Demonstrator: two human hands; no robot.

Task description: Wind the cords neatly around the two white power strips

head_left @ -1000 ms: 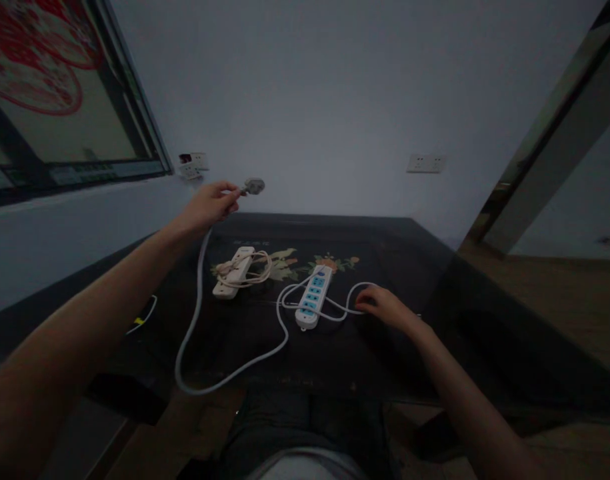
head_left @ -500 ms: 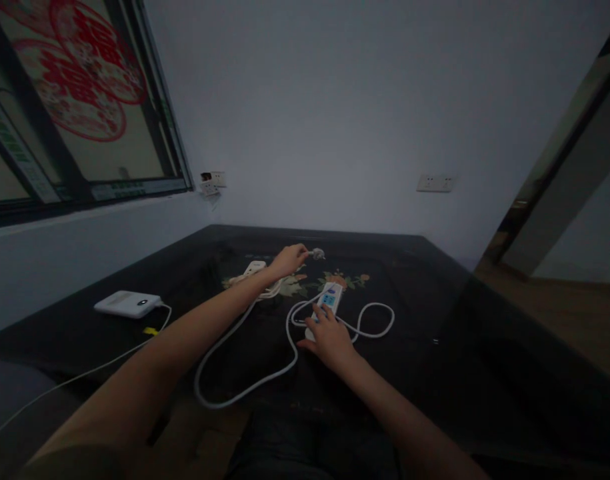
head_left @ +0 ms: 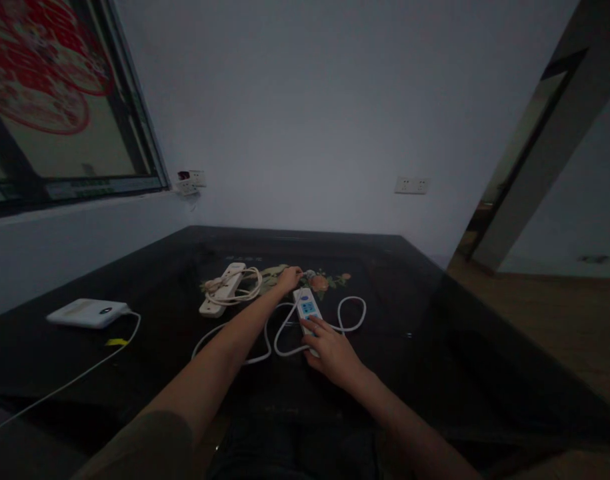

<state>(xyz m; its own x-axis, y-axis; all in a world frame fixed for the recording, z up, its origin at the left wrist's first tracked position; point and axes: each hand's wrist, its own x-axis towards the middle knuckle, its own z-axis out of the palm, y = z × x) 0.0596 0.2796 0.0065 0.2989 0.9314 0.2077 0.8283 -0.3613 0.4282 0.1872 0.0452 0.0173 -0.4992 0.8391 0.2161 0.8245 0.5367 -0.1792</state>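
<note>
My left hand (head_left: 289, 275) is closed on a power plug (head_left: 309, 273), just beyond the far end of a white power strip (head_left: 307, 305) with blue socket faces. Across the near half of that strip lies my right hand (head_left: 327, 347), its fingers curled over the top and its thumb at the near end. The strip's white cord (head_left: 355, 327) loops out on both sides, and part of it passes behind my left forearm. Left of my left hand rests a second power strip (head_left: 227, 288), cream-white, its cord (head_left: 252, 287) bundled around it.
Everything lies on a dark glossy table (head_left: 385, 387) with a floral print. A white box-like device (head_left: 89, 313) with a thin cable sits at the left, near a yellow tag (head_left: 117, 342). Wall sockets (head_left: 411, 185) are on the back wall, and a window (head_left: 75, 113) is at left.
My left hand has brought the plug down and nearer to the far end of the white strip. My right hand stays on the strip. The view has turned slightly right.
</note>
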